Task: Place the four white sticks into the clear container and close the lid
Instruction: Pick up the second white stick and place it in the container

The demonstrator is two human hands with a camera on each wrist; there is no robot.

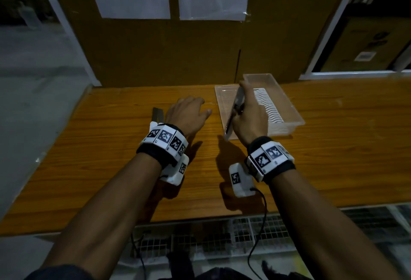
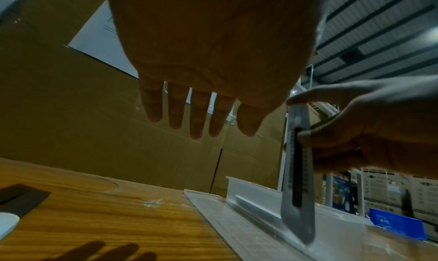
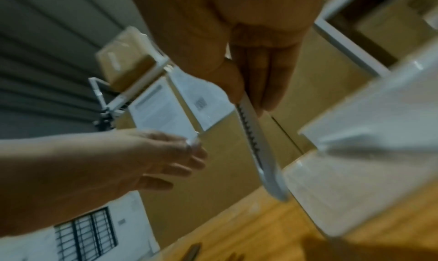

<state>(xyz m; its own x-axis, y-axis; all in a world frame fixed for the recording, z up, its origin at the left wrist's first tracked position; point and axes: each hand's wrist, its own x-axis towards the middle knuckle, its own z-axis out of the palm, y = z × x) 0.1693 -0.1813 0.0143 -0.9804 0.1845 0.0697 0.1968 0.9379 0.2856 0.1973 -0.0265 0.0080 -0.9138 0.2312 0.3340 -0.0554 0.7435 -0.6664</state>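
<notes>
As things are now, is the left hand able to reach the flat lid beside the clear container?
Probably yes. The left hand is open and holds nothing, and bare table lies between it and the lid. The right hand, gripping a stick, hangs above the lid and may crowd it.

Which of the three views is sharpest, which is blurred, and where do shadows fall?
Head view: dim but sharpest, with both arms casting dark shadows on the wooden table. Left wrist view: fairly sharp, with the left hand backlit and dark. Right wrist view: motion-blurred, smearing the clear container and the white stick.
</notes>
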